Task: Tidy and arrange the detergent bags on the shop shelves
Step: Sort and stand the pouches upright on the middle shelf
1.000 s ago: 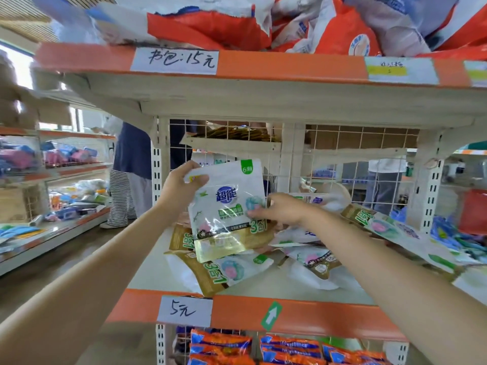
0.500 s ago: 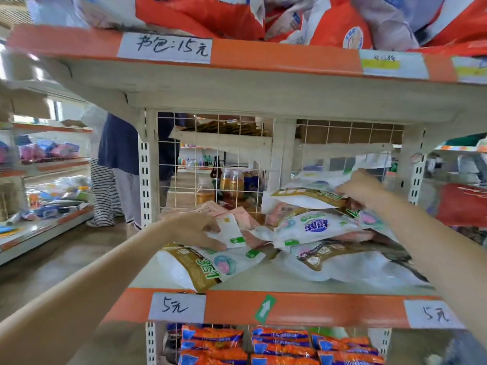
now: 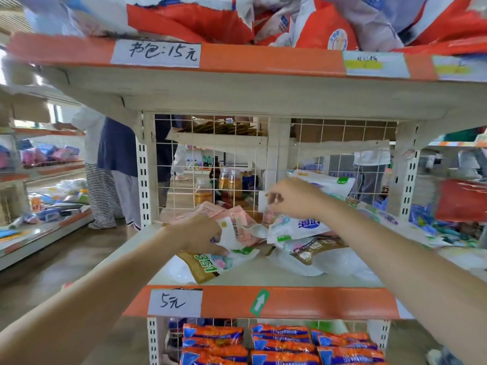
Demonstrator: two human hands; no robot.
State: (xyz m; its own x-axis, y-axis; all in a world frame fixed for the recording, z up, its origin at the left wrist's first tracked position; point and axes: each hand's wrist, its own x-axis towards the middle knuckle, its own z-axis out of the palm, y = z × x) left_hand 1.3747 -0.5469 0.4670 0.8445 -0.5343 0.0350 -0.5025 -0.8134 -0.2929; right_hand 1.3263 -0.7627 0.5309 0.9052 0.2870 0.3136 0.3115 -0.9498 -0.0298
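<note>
Both bare forearms are reaching forward; the left hand (image 3: 200,234) is lying lower with fingers curled, the right hand (image 3: 292,198) is pinching higher.

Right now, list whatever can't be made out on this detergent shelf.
- Head view: what the right hand pinches; its fingers cover the bag's edge.
- Head view: the yellow label on the upper shelf edge; writing blurred.
- Head view: the bag under the left hand; the palm hides most of it.
- Head view: the orange packs below; cut off by the bottom edge.
</note>
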